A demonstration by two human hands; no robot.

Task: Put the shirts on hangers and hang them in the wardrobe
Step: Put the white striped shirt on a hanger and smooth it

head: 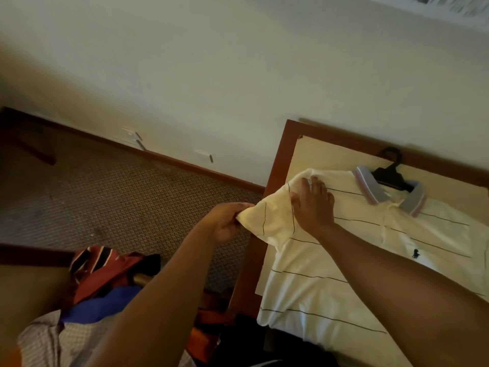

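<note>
Left hand (pixel 225 221) pinches sleeve end of cream striped polo shirt (pixel 344 260) on black hanger (pixel 391 173); right hand (pixel 313 205) presses shoulder, fingers flat.

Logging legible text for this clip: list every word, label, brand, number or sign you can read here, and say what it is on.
No readable text anywhere in this view.
Cream striped polo shirt: a small dark embroidered chest emblem, a figure only, no letters legible.
Black hanger: no marking visible.
Wall plates above the skirting: blank or too blurred to read.
Framed item at the top right: too blurred to read.
</note>
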